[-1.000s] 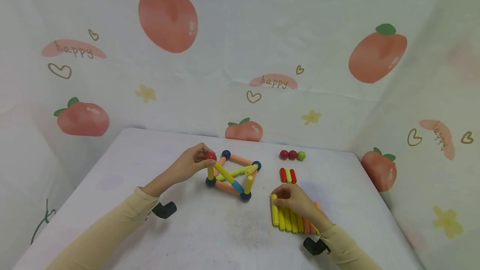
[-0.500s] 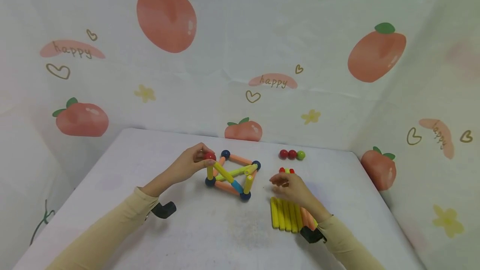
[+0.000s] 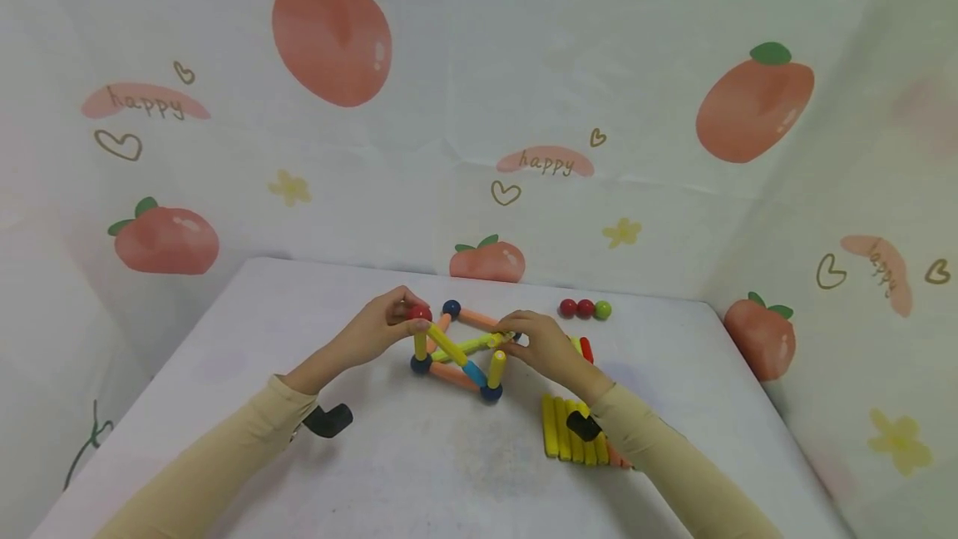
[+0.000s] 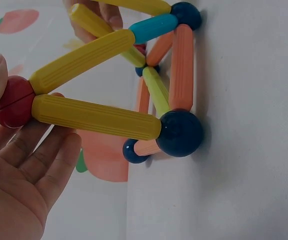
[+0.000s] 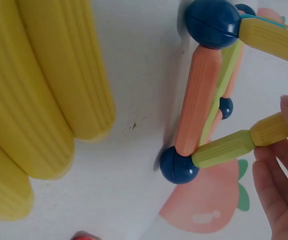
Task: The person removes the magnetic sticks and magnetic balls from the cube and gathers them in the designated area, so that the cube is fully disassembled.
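Observation:
My left hand (image 3: 377, 323) holds a red ball (image 4: 14, 102) between thumb and fingers, atop a magnetic-stick frame. From that ball a yellow rod (image 4: 96, 117) runs down to a navy ball (image 4: 181, 133). Another yellow rod (image 4: 84, 60) slants away and meets a short light-blue rod (image 4: 155, 28). At the frame's right side my right hand (image 3: 550, 348) pinches a yellow rod (image 5: 271, 129) whose end meets a lime-green rod (image 5: 224, 149) on a navy ball (image 5: 179, 166). Orange rods (image 5: 199, 102) link the navy balls along the base. A separate yellow rod (image 3: 497, 368) stands up from the front-right ball.
A row of yellow rods (image 3: 561, 429) and orange ones lies under my right forearm. Behind it are short red (image 3: 587, 349) and lime rods, partly hidden. Two red balls (image 3: 577, 308) and a green ball (image 3: 603, 309) sit at the back. A printed cloth (image 3: 546, 90) hangs behind the table.
My right hand let go of the leftmost yellow rod in the row, lifted away and moved left to the frame, where it grips a rod. My left hand stays at the red ball.

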A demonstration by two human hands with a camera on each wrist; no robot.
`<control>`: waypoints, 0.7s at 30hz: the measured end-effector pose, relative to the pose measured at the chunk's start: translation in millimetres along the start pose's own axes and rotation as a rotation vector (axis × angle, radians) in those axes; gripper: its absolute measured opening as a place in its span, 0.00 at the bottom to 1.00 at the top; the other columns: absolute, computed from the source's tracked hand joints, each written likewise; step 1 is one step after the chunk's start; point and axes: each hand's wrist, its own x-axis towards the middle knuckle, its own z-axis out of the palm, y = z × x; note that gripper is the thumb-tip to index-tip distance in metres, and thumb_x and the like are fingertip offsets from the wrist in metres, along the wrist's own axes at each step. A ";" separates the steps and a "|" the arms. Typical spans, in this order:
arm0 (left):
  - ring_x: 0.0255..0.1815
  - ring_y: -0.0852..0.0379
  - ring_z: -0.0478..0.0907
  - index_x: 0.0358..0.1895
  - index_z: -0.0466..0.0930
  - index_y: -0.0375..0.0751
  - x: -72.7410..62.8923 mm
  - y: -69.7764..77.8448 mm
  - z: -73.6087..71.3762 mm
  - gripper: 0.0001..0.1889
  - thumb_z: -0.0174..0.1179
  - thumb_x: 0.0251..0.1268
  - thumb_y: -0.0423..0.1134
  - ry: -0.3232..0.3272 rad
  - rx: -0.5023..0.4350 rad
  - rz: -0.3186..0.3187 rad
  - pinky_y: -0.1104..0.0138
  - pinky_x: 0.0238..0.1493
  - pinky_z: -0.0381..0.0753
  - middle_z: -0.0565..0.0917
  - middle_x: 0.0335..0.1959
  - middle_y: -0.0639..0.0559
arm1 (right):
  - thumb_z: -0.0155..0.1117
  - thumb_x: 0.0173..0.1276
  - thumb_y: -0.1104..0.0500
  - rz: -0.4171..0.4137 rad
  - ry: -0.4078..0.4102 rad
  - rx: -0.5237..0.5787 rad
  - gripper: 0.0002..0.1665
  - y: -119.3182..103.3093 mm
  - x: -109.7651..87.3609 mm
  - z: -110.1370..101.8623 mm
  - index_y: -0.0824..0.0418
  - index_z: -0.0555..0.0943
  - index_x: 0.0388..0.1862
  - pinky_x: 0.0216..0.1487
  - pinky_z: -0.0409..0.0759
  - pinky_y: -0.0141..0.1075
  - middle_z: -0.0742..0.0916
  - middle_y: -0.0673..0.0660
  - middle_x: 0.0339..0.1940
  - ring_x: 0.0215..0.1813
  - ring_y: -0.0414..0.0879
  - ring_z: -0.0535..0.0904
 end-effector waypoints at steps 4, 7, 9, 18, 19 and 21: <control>0.52 0.52 0.84 0.53 0.73 0.40 -0.2 1.5 -0.1 0.20 0.62 0.67 0.50 0.003 -0.003 0.006 0.51 0.60 0.80 0.87 0.49 0.45 | 0.72 0.62 0.61 0.021 0.034 -0.010 0.16 0.0 2.3 0.9 0.57 0.86 0.49 0.51 0.85 0.41 0.90 0.51 0.44 0.45 0.45 0.85; 0.52 0.52 0.84 0.53 0.73 0.40 -0.5 2.6 -0.4 0.20 0.63 0.66 0.50 0.004 0.000 0.002 0.51 0.60 0.80 0.87 0.49 0.45 | 0.72 0.62 0.61 0.031 0.060 0.001 0.13 1.4 3.2 1.0 0.58 0.85 0.47 0.50 0.85 0.39 0.90 0.51 0.42 0.43 0.44 0.85; 0.52 0.52 0.84 0.53 0.73 0.41 -0.8 3.2 -0.4 0.20 0.63 0.66 0.50 0.006 0.001 -0.002 0.51 0.60 0.80 0.87 0.49 0.45 | 0.71 0.63 0.61 0.043 0.064 0.017 0.12 2.5 4.0 0.9 0.59 0.85 0.46 0.50 0.85 0.39 0.90 0.52 0.41 0.43 0.44 0.86; 0.52 0.53 0.84 0.53 0.73 0.40 -1.2 3.5 -0.1 0.20 0.63 0.66 0.50 -0.001 -0.004 -0.002 0.51 0.60 0.80 0.87 0.49 0.45 | 0.64 0.70 0.59 0.218 -0.020 0.185 0.10 0.9 11.0 -9.0 0.63 0.84 0.45 0.46 0.85 0.38 0.90 0.57 0.39 0.42 0.49 0.87; 0.51 0.53 0.84 0.53 0.73 0.40 -1.3 3.7 -0.2 0.20 0.63 0.66 0.50 -0.001 -0.006 -0.002 0.51 0.60 0.80 0.87 0.49 0.45 | 0.63 0.71 0.58 0.244 -0.035 0.197 0.10 0.7 12.3 -10.9 0.62 0.84 0.46 0.46 0.85 0.39 0.90 0.57 0.39 0.43 0.49 0.87; 0.51 0.53 0.84 0.53 0.73 0.40 -1.5 3.9 -0.3 0.21 0.63 0.66 0.50 -0.001 -0.004 -0.004 0.51 0.60 0.80 0.87 0.49 0.45 | 0.62 0.72 0.57 0.293 -0.062 0.239 0.12 1.5 14.6 -14.4 0.63 0.84 0.48 0.49 0.84 0.41 0.90 0.57 0.40 0.45 0.49 0.86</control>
